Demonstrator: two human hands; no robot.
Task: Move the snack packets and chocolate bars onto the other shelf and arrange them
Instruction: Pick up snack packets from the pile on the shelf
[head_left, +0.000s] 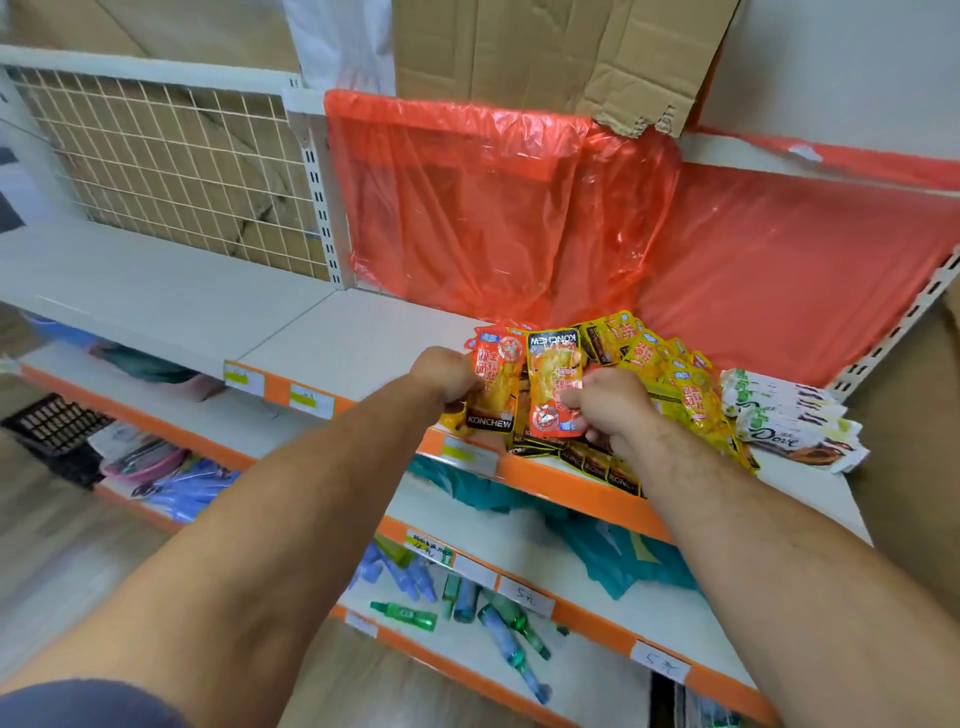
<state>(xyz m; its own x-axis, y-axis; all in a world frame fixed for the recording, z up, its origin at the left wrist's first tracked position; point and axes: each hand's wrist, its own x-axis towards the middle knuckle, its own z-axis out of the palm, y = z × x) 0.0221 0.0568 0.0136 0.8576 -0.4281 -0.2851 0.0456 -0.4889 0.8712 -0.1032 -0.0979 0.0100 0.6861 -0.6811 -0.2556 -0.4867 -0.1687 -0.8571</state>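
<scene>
A heap of yellow and orange snack packets (670, 379) lies on the white shelf (363, 338) with an orange front strip. My left hand (447, 376) grips one orange packet (496, 384) at the heap's left end. My right hand (608, 410) pinches another orange packet (553, 389) beside it, over the heap. White and green chocolate bars (789, 415) lie stacked to the right of the heap, apart from both hands.
Red plastic sheeting (519, 208) hangs behind the heap, with cardboard (545, 52) above. A second white shelf (130, 291) with a wire-mesh back (166, 156) adjoins on the left. Lower shelves hold green bottles (498, 618), teal bags and pens.
</scene>
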